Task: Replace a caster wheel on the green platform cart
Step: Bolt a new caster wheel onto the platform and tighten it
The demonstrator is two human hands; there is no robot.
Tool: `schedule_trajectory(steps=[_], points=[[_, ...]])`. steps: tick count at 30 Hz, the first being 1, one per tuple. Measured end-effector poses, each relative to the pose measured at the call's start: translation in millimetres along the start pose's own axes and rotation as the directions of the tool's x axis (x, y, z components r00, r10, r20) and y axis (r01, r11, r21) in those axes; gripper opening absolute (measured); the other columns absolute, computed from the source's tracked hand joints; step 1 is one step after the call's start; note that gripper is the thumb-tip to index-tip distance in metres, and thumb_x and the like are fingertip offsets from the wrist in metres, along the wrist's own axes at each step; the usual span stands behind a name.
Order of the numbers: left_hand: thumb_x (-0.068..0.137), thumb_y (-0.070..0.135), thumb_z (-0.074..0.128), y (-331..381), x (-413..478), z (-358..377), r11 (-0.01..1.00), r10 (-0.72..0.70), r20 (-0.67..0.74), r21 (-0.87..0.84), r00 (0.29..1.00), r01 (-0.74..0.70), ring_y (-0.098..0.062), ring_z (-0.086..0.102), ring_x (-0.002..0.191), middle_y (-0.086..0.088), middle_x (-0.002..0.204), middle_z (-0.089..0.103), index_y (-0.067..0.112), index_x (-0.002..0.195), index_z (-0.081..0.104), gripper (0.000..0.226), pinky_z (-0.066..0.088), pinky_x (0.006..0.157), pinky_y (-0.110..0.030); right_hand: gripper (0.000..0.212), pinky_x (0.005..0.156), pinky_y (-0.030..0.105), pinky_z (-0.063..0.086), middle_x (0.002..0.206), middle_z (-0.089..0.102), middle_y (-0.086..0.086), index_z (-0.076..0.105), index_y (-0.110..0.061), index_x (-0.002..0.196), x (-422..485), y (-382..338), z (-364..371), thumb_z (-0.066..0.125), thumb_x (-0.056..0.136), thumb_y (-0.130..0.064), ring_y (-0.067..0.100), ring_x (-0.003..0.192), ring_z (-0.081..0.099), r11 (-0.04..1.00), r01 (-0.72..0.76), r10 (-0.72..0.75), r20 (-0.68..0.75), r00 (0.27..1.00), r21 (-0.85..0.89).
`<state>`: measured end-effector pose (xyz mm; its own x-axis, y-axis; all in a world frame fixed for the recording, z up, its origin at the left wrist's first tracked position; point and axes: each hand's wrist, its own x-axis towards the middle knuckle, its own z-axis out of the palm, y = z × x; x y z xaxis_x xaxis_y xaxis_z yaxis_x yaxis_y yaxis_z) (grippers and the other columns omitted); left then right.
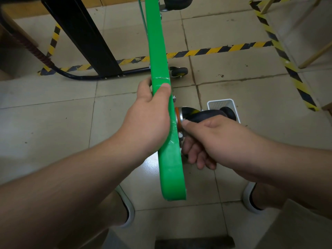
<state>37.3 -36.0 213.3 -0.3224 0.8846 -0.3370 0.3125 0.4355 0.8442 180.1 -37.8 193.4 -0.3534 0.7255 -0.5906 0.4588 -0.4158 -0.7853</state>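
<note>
- Pale floor tiles [233, 72] filled the frame, crossed by yellow-and-black hazard tape [215, 50] that ran through the middle and down the right side.
- The green platform cart [158, 51] stood tipped on its edge, a narrow green band running from top centre to lower centre of the frame.
- The left hand [152, 114] gripped that green edge at mid frame, thumb over the near face and fingers wrapped round the far side.
- The caster wheel [206, 115] jutted sideways from the deck's underside, right of centre, its black tyre pointing toward a white slotted basket [221, 103] on the floor.
- A yellow mark on the caster's black fork was too small to read.
- The right hand [210, 141] was curled round the caster's mount, thumb tip against the metal swivel ring and fingers bent beneath it, just beside a nut [180, 135]; what the fingers touched underneath was hidden.
- A second caster [179, 71] showed further up the deck, and a third [177, 2] at the top edge.
- A black post [86, 38] leaned across the upper left, with a braided cable [32, 49] beside it.
- White shoes [251, 196] showed at lower right and lower centre.
</note>
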Motion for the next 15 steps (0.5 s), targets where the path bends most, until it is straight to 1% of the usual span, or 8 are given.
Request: schedule_trajectory(steps=[2, 4, 5, 6, 9, 11, 13, 15], points=[[0.104, 0.047, 0.036, 0.1, 0.2, -0.4, 1.000, 0.002, 0.002, -0.002, 1.000, -0.002, -0.004, 0.061, 0.079, 0.022, 0.085, 0.056, 0.048, 0.136, 0.041, 0.032, 0.051, 0.072, -0.027, 0.039, 0.042, 0.024, 0.040, 0.058, 0.067, 0.008, 0.068, -0.012, 0.072, -0.9, 1.0, -3.9, 0.055, 0.100, -0.036, 0.019, 0.049, 0.059, 0.995, 0.055, -0.060, -0.062, 0.996, -0.080], [0.104, 0.047, 0.036, 0.3, 0.6, -0.8, 1.000, 0.002, 0.006, -0.004, 1.000, -0.002, -0.003, 0.060, 0.077, 0.021, 0.085, 0.056, 0.047, 0.136, 0.041, 0.032, 0.050, 0.070, -0.026, 0.010, 0.044, 0.022, 0.043, 0.065, 0.069, 0.008, 0.067, -0.017, 0.082, -2.7, 1.0, -7.5, 0.064, 0.091, -0.017, 0.016, 0.052, 0.061, 0.980, 0.169, -0.180, -0.099, 0.979, -0.107], [0.104, 0.046, 0.036, 0.1, 0.7, -0.7, 1.000, 0.004, 0.005, 0.000, 1.000, -0.004, -0.002, 0.059, 0.076, 0.021, 0.084, 0.056, 0.047, 0.136, 0.041, 0.032, 0.049, 0.068, -0.025, 0.011, 0.046, 0.022, 0.045, 0.071, 0.071, 0.007, 0.067, -0.020, 0.087, -3.7, 1.8, -8.5, 0.066, 0.087, -0.009, 0.014, 0.053, 0.062, 0.971, 0.216, -0.226, -0.092, 0.970, -0.106], [0.104, 0.046, 0.037, 0.0, 0.8, -0.6, 1.000, 0.005, 0.002, 0.004, 1.000, -0.005, -0.001, 0.059, 0.075, 0.021, 0.084, 0.056, 0.046, 0.135, 0.042, 0.031, 0.049, 0.068, -0.025, 0.019, 0.047, 0.021, 0.046, 0.076, 0.072, 0.004, 0.068, -0.023, 0.090, -4.4, 2.7, -8.3, 0.067, 0.084, -0.005, 0.012, 0.055, 0.061, 0.960, 0.252, -0.262, -0.078, 0.962, -0.123], [0.105, 0.046, 0.036, -0.2, 0.8, -0.2, 1.000, -0.004, 0.010, 0.000, 1.000, 0.004, -0.001, 0.059, 0.075, 0.022, 0.084, 0.056, 0.047, 0.131, 0.042, 0.027, 0.050, 0.069, -0.025, 0.021, 0.048, 0.018, 0.046, 0.081, 0.073, -0.002, 0.071, -0.027, 0.090, -2.7, 7.5, -7.0, 0.071, 0.084, -0.007, 0.008, 0.056, 0.064, 0.943, 0.273, -0.288, -0.057, 0.956, -0.189], [0.105, 0.047, 0.036, 0.3, 0.4, -0.3, 1.000, -0.013, 0.011, 0.003, 1.000, 0.013, 0.002, 0.058, 0.072, 0.023, 0.083, 0.055, 0.049, 0.125, 0.041, 0.021, 0.047, 0.063, -0.023, 0.018, 0.048, 0.017, 0.047, 0.079, 0.074, -0.001, 0.072, -0.025, 0.090, -2.1, 9.1, -5.8, 0.070, 0.085, -0.008, 0.010, 0.060, 0.071, 0.951, 0.255, -0.269, -0.063, 0.961, -0.174], [0.104, 0.047, 0.036, 0.6, -0.1, -0.7, 1.000, -0.018, 0.003, 0.005, 1.000, 0.018, 0.004, 0.056, 0.067, 0.024, 0.080, 0.055, 0.050, 0.124, 0.041, 0.021, 0.044, 0.060, -0.021, 0.011, 0.051, 0.019, 0.048, 0.076, 0.073, 0.000, 0.072, -0.024, 0.089, -2.1, 9.3, -6.0, 0.069, 0.086, -0.014, 0.012, 0.063, 0.072, 0.945, 0.250, -0.267, -0.055, 0.962, -0.208], [0.104, 0.048, 0.036, 1.0, -0.4, -0.5, 1.000, -0.019, 0.000, 0.010, 1.000, 0.019, 0.005, 0.056, 0.065, 0.025, 0.079, 0.054, 0.050, 0.129, 0.042, 0.025, 0.043, 0.059, -0.022, 0.007, 0.052, 0.023, 0.051, 0.072, 0.073, 0.001, 0.073, -0.022, 0.087, -4.2, 5.6, -5.3, 0.066, 0.090, -0.023, 0.011, 0.063, 0.072, 0.945, 0.229, -0.244, -0.037, 0.969, -0.233]])
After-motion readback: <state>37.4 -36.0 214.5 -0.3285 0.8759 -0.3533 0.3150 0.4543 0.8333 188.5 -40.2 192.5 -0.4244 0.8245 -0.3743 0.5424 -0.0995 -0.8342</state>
